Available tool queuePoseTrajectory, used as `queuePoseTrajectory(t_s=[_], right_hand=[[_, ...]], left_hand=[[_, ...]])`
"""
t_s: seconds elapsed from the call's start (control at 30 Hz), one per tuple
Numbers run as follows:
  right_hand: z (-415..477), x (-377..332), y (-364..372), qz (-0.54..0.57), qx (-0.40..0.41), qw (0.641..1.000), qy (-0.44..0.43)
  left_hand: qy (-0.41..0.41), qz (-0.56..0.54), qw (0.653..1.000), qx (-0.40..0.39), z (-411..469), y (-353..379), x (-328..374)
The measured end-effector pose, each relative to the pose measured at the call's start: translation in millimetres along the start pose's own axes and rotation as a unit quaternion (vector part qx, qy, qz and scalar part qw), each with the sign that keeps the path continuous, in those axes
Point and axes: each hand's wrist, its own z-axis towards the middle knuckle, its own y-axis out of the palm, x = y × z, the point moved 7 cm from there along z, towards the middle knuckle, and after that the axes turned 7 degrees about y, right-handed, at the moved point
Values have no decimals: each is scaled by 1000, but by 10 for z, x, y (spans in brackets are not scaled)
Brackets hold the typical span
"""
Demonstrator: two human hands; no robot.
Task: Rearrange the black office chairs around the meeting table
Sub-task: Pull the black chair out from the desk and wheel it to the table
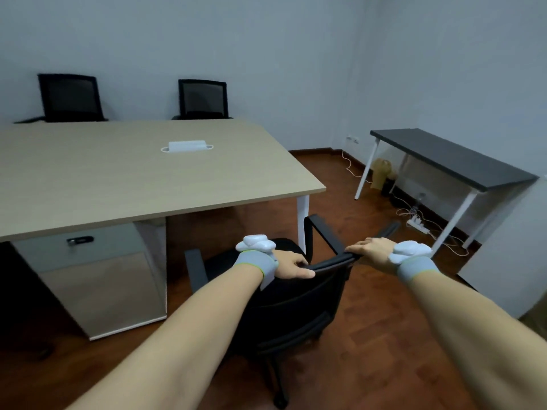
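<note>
A black office chair (299,303) stands just in front of me, near the right front corner of the beige meeting table (124,179). My left hand (291,266) and my right hand (371,251) both grip the top edge of its backrest. The chair is turned at an angle to the table, its armrests pointing toward the table's white leg. Two more black office chairs stand on the table's far side against the wall, one at the left (69,97) and one near the middle (203,99).
A grey drawer cabinet (97,279) sits under the table at the left. A white cable box (187,146) lies on the tabletop. A dark side table (455,158) with white legs stands at the right wall, with a power strip (417,226) and cables below.
</note>
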Motion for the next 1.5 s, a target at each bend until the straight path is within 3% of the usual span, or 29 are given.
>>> queuePoseTrajectory(t_s=[0.27, 0.57, 0.77, 1.13, 1.27, 1.5], right_hand=[[603, -303, -234, -7, 85, 996, -20], [1506, -507, -570, 191, 158, 968, -30], [2242, -593, -813, 202, 131, 970, -19], [3258, -1025, -1266, 188, 178, 966, -21], [3512, -1070, -1315, 186, 174, 967, -14], [3710, -1055, -1293, 197, 185, 963, 0]], left_hand=[[-53, 19, 994, 89, -116, -262, -513], [-109, 7, 986, 122, -10, -773, -1505], [-110, 2, 985, 135, 242, -1194, -2116], [-192, 45, 961, 195, 508, -1878, -3187], [-224, 84, 946, 221, 596, -2035, -3338], [-218, 80, 949, 211, 689, -2110, -3501]])
